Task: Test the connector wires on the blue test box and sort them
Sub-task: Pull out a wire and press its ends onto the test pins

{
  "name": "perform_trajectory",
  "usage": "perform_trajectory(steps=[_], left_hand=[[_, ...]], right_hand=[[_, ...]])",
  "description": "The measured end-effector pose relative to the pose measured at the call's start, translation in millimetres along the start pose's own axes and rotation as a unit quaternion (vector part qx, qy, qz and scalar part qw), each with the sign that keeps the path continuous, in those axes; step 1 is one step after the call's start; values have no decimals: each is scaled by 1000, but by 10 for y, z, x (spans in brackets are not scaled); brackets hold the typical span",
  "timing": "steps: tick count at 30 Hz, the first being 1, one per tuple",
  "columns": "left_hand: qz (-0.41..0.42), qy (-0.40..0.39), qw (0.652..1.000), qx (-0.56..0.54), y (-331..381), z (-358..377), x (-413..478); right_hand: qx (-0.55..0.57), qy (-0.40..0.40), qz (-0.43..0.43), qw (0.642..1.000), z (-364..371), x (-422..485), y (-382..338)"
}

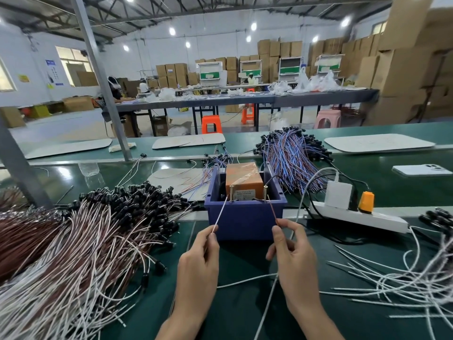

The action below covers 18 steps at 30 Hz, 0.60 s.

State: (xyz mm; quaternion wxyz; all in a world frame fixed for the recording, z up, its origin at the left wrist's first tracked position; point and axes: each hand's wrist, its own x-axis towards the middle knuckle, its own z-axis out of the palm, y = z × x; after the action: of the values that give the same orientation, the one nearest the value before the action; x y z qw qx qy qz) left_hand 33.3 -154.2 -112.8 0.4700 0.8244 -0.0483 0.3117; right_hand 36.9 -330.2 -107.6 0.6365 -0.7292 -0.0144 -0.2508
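The blue test box (245, 218) stands on the green tabletop (241, 312), just beyond both hands. The left hand (196, 266) pinches a white wire (221, 213) between thumb and forefinger, and its tip is at the left brass post (231, 193). The right hand (295, 261) pinches a brown wire (272, 209) in the same way, reaching to the right brass post (265, 192). A big pile of connector wires (73, 241) lies to the left.

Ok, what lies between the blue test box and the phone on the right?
In the head view, a white adapter and an orange plug stand there, both plugged into a white power strip.
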Motion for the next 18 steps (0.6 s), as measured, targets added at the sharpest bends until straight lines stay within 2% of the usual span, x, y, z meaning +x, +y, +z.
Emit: perform_trajectory(steps=[18], left_hand=[[-15,-6,1000,7,-23,21,-7]], right_hand=[[-26,0,-18,1000,4,-1,54]])
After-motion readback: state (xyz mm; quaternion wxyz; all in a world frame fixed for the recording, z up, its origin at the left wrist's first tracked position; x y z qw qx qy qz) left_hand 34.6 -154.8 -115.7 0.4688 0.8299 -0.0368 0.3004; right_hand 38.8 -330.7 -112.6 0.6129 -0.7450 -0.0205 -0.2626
